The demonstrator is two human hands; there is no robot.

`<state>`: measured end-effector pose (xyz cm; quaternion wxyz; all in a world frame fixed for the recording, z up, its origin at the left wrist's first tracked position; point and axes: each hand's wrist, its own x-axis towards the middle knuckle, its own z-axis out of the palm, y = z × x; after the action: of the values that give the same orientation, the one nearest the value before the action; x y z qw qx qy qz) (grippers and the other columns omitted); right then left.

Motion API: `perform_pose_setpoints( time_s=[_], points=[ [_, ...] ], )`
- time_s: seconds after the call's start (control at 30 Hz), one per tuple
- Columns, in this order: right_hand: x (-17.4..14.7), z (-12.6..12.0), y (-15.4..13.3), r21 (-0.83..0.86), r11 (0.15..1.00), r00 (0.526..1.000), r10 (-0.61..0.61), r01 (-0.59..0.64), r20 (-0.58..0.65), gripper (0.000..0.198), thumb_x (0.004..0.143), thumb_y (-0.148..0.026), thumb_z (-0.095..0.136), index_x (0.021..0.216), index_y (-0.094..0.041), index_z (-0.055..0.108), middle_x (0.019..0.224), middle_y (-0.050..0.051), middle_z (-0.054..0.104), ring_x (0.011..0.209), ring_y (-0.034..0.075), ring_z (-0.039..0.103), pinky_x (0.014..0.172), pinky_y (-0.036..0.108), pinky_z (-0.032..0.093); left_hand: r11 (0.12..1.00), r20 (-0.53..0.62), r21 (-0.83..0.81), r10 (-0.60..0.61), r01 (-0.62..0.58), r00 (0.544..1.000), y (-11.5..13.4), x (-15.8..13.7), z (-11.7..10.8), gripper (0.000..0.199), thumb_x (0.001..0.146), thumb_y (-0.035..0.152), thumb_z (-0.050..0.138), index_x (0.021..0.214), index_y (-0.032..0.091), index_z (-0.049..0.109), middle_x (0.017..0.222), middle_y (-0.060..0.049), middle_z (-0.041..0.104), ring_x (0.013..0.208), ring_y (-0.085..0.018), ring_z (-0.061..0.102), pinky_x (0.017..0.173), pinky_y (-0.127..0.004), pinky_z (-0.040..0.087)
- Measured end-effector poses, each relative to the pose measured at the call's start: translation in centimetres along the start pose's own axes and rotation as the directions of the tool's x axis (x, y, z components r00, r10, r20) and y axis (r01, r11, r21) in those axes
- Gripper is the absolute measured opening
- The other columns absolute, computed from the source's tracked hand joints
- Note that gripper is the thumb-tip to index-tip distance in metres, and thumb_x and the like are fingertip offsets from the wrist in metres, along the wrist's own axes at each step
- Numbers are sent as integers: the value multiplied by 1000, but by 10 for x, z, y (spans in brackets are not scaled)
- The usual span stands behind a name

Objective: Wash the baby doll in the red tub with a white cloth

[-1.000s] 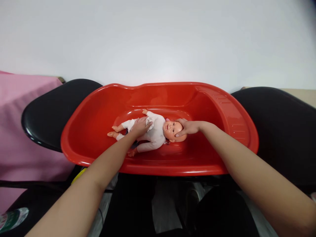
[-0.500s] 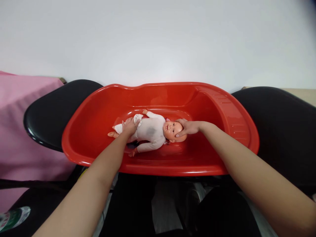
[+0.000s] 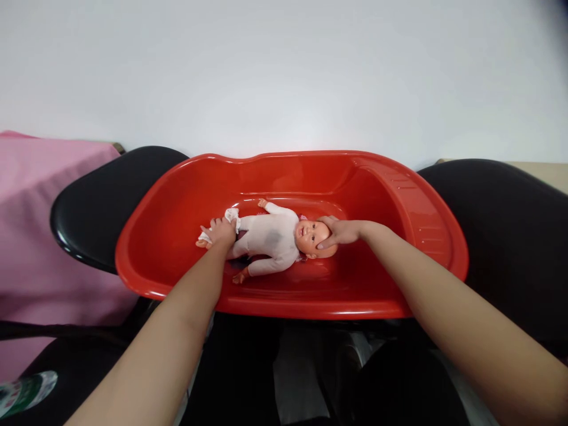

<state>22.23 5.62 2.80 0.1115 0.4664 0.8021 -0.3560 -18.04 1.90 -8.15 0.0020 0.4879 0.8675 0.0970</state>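
A baby doll point(image 3: 266, 234) in a white bodysuit lies on its back inside a red baby bathtub point(image 3: 346, 309), head to the right and feet to the left. My right hand point(image 3: 339, 232) cups the top of the doll's head, thumb on one side and fingers on the other. Over the doll's legs, my left hand point(image 3: 222, 232) is closed on a crumpled white cloth point(image 3: 231, 214) and presses it against them. Parts of the cloth and legs are hidden under that hand. A dark patch shows on the doll's chest.
Black seats stand under the tub's ends, one on the left point(image 3: 106, 207) and one on the right point(image 3: 506, 236). A pink cloth point(image 3: 48, 225) hangs at the far left. A white wall point(image 3: 284, 77) rises behind. A bottle point(image 3: 29, 391) shows at the lower left.
My left hand has slid left with the white cloth, from the doll's hips down its legs. My right hand stays on the doll's head. The view has shifted slightly.
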Motion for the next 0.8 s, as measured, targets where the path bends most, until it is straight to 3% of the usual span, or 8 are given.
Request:
perform_pose_setpoints(
  time_s=[0.17, 0.37, 0.6, 0.8],
  points=[
    [1, 0, 2, -3, 1000, 1000, 7, -7, 0, 118, 57, -77, 78, 156, -33, 31, 158, 10, 41, 138, 41, 47, 109, 52, 47, 993, -90, 17, -117, 119, 989, -7, -3, -3, 63, 101, 59, 27, 127, 13, 62, 135, -23, 59, 131, -39, 45, 114, -71, 20],
    [6, 2, 8, -36, 999, 1000, -3, 3, -4, 120, 59, -80, 74, 158, -33, 25, 160, 8, 38, 140, 39, 45, 112, 50, 45, 991, -96, 37, -121, 125, 988, -9, -3, -3, 57, 103, 53, 31, 125, 11, 62, 133, -24, 59, 132, -38, 45, 116, -67, 21],
    [10, 2, 13, -43, 999, 1000, -11, 10, -28, 114, 59, -76, 76, 156, -37, 29, 157, 8, 42, 137, 41, 48, 109, 53, 48, 993, -117, 24, -109, 113, 987, -12, 0, 2, 45, 103, 39, 31, 123, 11, 62, 127, -23, 62, 125, -37, 51, 109, -59, 35],
    [8, 3, 9, -13, 999, 999, -40, 40, -13, 117, 61, -75, 76, 158, -36, 25, 158, 9, 41, 140, 41, 45, 113, 55, 44, 988, -152, 27, -144, 149, 978, -14, 2, 1, 42, 103, 34, 31, 119, 13, 64, 121, -20, 63, 121, -36, 55, 113, -58, 32]
  ],
)
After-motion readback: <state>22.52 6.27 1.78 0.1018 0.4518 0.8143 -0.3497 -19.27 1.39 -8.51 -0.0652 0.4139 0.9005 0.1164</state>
